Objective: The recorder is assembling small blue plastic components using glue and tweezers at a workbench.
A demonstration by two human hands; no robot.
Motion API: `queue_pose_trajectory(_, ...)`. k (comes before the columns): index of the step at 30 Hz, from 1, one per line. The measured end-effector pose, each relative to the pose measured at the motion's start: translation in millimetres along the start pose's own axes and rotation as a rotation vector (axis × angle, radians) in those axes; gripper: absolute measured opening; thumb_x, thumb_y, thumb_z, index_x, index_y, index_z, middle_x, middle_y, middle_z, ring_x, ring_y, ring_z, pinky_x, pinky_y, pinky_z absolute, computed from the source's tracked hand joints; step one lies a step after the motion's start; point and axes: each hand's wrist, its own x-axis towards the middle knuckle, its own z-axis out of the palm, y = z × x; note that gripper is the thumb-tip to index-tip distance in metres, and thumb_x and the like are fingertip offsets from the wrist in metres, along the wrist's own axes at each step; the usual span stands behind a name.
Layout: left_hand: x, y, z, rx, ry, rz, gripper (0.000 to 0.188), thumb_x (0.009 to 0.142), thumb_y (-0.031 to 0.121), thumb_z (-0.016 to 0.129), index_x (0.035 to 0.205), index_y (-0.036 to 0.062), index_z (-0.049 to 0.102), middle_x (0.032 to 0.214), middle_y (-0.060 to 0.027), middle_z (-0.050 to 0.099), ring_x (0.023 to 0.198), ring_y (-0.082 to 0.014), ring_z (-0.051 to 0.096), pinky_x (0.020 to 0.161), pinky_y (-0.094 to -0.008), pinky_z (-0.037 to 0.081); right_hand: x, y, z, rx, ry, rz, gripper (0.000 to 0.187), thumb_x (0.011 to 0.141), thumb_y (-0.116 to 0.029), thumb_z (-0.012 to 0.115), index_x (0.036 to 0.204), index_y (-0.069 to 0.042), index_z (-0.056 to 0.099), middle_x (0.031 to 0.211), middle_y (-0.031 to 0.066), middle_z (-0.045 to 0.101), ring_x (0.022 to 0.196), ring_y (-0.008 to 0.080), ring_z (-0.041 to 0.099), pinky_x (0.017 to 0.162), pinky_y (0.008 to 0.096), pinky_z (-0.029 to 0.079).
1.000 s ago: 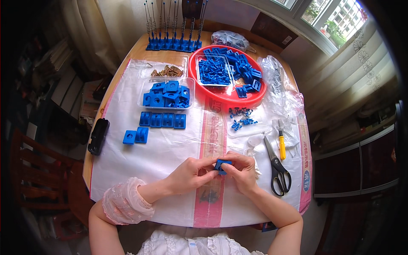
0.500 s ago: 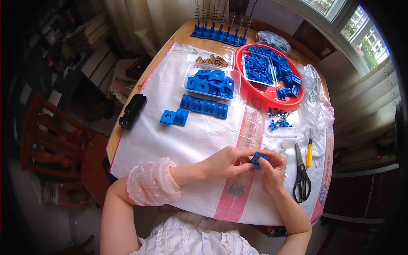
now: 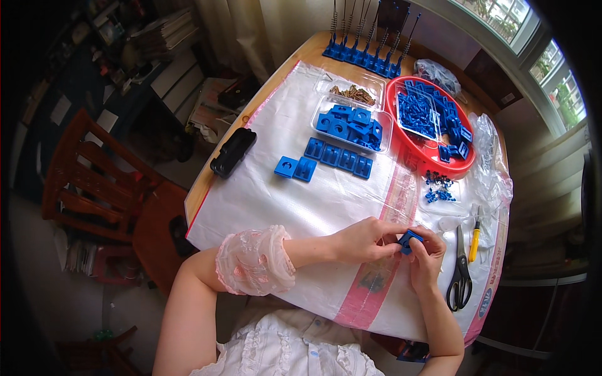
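Between both hands, above the cloth's pink stripe, is a small blue plastic part (image 3: 409, 240). My left hand (image 3: 370, 240) pinches its left side, and my right hand (image 3: 429, 254) grips it from the right with the thumb in front. Fingers cover much of the part. Farther off, a short row of blue plastic blocks (image 3: 338, 156) lies beside a loose pair, one a square piece with a round hole (image 3: 286, 167). Behind the row, a clear plastic box (image 3: 384, 150) holds more holed blue pieces.
A red basin (image 3: 433, 164) with blue parts stands far right, near small blue and black bits (image 3: 440, 188). Black scissors (image 3: 461, 276) and a yellow-handled tool (image 3: 475, 243) lie right of my hands. Far back are a tub of brass-coloured pieces (image 3: 354, 94) and a spring rack (image 3: 364, 58); a black case (image 3: 233, 153) lies left.
The whole view has shifted, so the table and its things sit farther right in the picture. Both hands still hold the blue part together, nearly in the same pose.
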Motion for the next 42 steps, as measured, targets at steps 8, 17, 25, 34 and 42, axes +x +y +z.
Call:
queue_pose_trajectory(8, 0, -1, 1, 0.035, -0.001, -0.008, 0.039, 0.09, 0.006, 0.061, 0.127, -0.003, 0.055, 0.091, -0.0134, 0.072, 0.073, -0.0168, 0.07, 0.068, -0.0287, 0.055, 0, 0, -1, 0.026, -0.012, 0.003, 0.016, 0.084, -0.002, 0.067, 0.1, 0.001, 0.071, 0.084, 0.0031, 0.063, 0.074, 0.0082, 0.059, 0.057, 0.018, 0.042)
queue_pose_trajectory(17, 0, -2, 1, 0.024, -0.01, -0.012, 0.042, 0.09, 0.006, 0.06, 0.131, -0.001, 0.054, 0.092, -0.0129, 0.072, 0.073, -0.0161, 0.07, 0.068, -0.0284, 0.055, 0, 5, -2, 0.023, -0.019, -0.023, 0.017, 0.085, -0.001, 0.066, 0.101, 0.002, 0.069, 0.083, 0.0032, 0.059, 0.059, 0.0046, 0.048, 0.052, 0.0179, 0.035)
queue_pose_trajectory(25, 0, 2, 1, 0.045, -0.01, -0.058, 0.046, 0.09, 0.006, 0.06, 0.135, 0.0045, 0.054, 0.088, -0.0114, 0.074, 0.074, -0.0157, 0.071, 0.069, -0.0275, 0.055, -1, 2, -8, 0.007, -0.04, 0.031, 0.017, 0.085, 0.0, 0.066, 0.101, 0.0, 0.072, 0.093, 0.0051, 0.067, 0.079, 0.0085, 0.062, 0.064, 0.0195, 0.046)
queue_pose_trajectory(34, 2, -6, 4, -0.193, 0.018, -0.179, 0.041, 0.093, 0.007, 0.059, 0.133, -0.0013, 0.053, 0.088, -0.01, 0.073, 0.081, -0.0128, 0.069, 0.075, -0.0272, 0.054, 0, 2, -15, 0.033, -0.056, 0.109, 0.032, 0.089, -0.009, 0.064, 0.119, 0.001, 0.064, 0.102, 0.0086, 0.069, 0.085, 0.0085, 0.063, 0.069, 0.0208, 0.048)
queue_pose_trajectory(42, 2, 0, 0, -0.293, -0.005, -0.237, 0.043, 0.096, 0.005, 0.055, 0.138, -0.0002, 0.049, 0.097, -0.0093, 0.073, 0.089, -0.0132, 0.068, 0.079, -0.0274, 0.054, 3, 0, -6, 0.065, -0.047, 0.053, 0.035, 0.089, -0.011, 0.066, 0.121, 0.0, 0.058, 0.101, 0.0091, 0.069, 0.077, 0.0059, 0.059, 0.062, 0.0196, 0.044)
